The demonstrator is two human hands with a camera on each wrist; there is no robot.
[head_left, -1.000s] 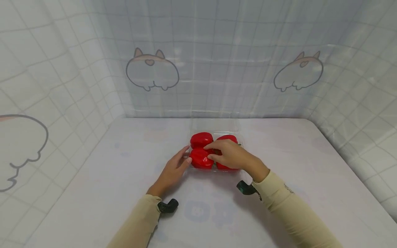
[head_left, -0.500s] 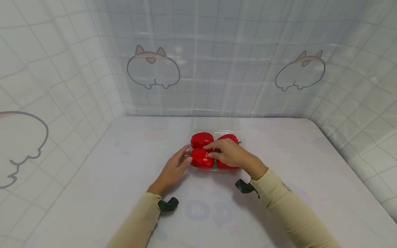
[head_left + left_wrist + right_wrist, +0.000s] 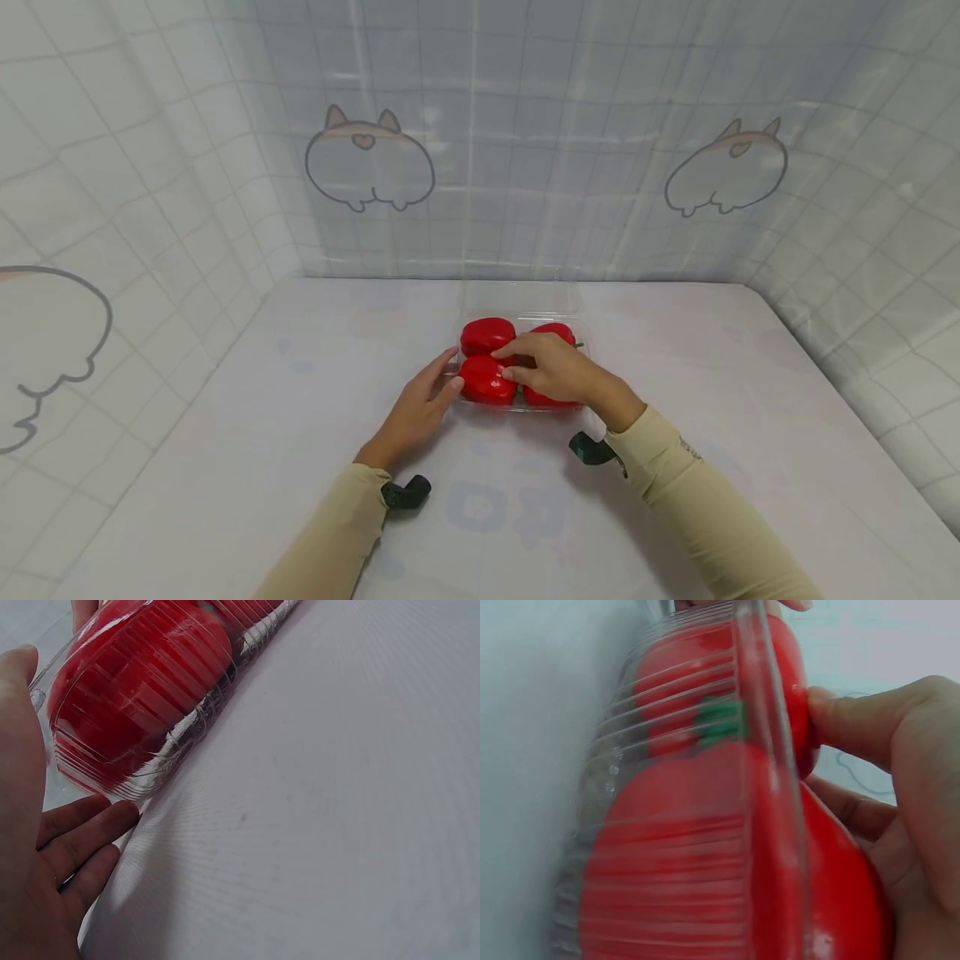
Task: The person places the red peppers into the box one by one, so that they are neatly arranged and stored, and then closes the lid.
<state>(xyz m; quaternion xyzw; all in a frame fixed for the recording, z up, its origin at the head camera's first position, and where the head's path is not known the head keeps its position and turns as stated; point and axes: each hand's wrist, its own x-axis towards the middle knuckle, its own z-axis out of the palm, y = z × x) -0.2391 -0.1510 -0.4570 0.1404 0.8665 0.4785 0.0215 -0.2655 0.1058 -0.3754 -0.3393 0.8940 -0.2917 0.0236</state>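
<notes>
A clear plastic clamshell box (image 3: 517,409) on the table holds several red bell peppers, in two rows. My right hand (image 3: 561,367) reaches over the box from the right; its thumb and fingers pinch the front-left bell pepper (image 3: 483,383). In the right wrist view the thumb (image 3: 855,724) presses that pepper above the box rim, and a green stem shows through the ribbed wall. My left hand (image 3: 415,410) is at the box's left side, fingers extended, thumb near the same pepper. In the left wrist view, fingertips (image 3: 120,814) lie by the box's lower corner. The right hand partly covers the right-hand peppers.
The box's transparent lid (image 3: 520,297) is folded back toward the rear wall. A back-left bell pepper (image 3: 487,335) and a back-right one (image 3: 558,332) sit behind. Tiled-pattern sheets with animal drawings enclose the white table (image 3: 315,350) at back and sides.
The right hand has barely shifted and keeps its grip on the front-left bell pepper. The left hand stays at the box's side. The head view has tilted very slightly.
</notes>
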